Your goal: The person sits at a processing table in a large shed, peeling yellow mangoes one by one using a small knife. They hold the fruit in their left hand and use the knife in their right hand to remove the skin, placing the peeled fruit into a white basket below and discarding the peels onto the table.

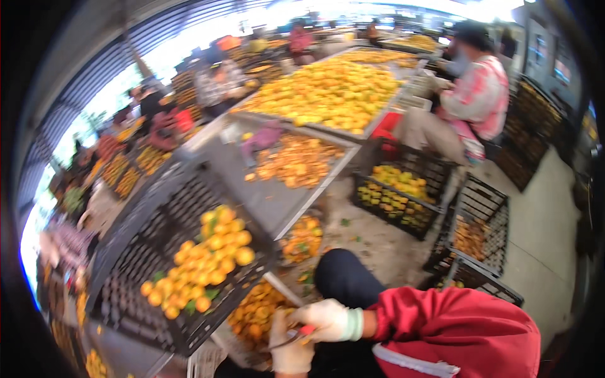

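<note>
My right hand (324,320), in a pale glove with a mint-green cuff, is closed around a small red-handled cutting tool (307,329). A thin, dark blade (285,341) sticks out from it across my left hand (292,350). That hand, also gloved, is curled up close against the right; what its fingers hold is hidden. Just beyond both hands sits a container of orange peelings or pieces (255,313). To the left, a tilted black plastic crate (132,264) holds round orange fruits (211,261) with a few green leaves.
Ahead stands a metal table (252,195) bearing orange pieces (302,160) and a purple glove (261,138). Behind it spreads a big heap of yellow-orange fruit (328,91). Black crates (403,189) stand on the right, near a seated person (476,94). Several people work at left.
</note>
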Tool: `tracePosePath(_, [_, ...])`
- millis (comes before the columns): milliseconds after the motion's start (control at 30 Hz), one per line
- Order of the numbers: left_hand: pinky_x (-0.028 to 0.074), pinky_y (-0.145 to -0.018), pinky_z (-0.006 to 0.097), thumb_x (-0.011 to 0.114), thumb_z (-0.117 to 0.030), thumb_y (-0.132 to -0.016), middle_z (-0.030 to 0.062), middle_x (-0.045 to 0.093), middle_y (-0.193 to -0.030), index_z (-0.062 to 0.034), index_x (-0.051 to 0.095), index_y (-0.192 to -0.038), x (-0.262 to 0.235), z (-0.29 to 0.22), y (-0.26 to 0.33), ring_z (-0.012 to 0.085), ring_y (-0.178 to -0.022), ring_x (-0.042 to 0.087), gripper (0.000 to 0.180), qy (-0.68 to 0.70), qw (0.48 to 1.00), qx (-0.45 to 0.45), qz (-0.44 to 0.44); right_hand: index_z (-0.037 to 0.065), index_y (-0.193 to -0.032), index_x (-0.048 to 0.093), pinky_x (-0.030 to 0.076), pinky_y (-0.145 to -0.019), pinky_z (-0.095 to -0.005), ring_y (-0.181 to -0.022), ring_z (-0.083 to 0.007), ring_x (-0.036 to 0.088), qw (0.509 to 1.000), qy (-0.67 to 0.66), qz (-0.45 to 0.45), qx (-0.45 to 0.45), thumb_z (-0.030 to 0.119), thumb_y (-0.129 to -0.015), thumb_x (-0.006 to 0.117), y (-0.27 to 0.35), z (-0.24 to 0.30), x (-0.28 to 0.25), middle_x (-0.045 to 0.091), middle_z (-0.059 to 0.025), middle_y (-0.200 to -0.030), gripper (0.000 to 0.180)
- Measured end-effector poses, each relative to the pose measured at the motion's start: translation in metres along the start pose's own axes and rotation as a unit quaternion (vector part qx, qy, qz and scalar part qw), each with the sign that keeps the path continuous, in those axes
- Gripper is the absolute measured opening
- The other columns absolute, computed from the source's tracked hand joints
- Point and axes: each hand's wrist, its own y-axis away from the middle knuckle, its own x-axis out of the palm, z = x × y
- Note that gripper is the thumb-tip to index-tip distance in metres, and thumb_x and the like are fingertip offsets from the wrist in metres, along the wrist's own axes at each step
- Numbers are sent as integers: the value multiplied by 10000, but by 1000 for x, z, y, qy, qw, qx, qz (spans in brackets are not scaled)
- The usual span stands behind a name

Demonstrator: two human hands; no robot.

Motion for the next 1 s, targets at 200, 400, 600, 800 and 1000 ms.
tracePosePath(200, [500,-872,459,430,-528,-955,109,613,-994,-50,552,-1089,14,13,-28,260,-973,608,511,313,909,-273,-24,92,-1059,602,532,-640,-406,-772,-327,660,995,-3,-80,-53,275,-831,642,28,-20,7,658,-125,-886,296])
tracePosePath(400, [502,-822,437,415,-485,-985,112,645,-1081,-67,599,-1087,15,-23,-21,304,-967,594,468,400,882,-246,45,70,-995,660,555,-708,-392,-800,-327,674,955,20,-259,142,176,-810,618,107,-52,-85,683,-137,-880,217])
tracePosePath(600, [493,-902,509,415,-462,-979,139,659,-1088,-42,616,-1065,5,-39,-26,323,-1022,595,473,397,896,-200,20,38,-1030,678,532,-696,-293,-767,-151,655,810,-28,-396,433,178,-802,710,280,-122,-161,698,-71,-843,269])
tracePosePath(800, [482,-850,419,451,-506,-945,99,611,-984,-69,581,-1061,-8,-15,-42,231,-940,592,470,441,882,-131,98,42,-912,667,491,-648,-279,-681,-98,561,758,-84,-389,517,194,-787,727,339,-129,-140,651,-1,-764,206])
tracePosePath(1000, [497,-829,390,587,-456,-885,80,640,-929,-51,596,-974,-19,-21,-26,248,-889,615,415,357,932,-58,-5,54,-1010,646,460,-576,-335,-617,-170,565,779,72,-262,566,188,-871,557,432,-180,-80,606,-10,-701,212])
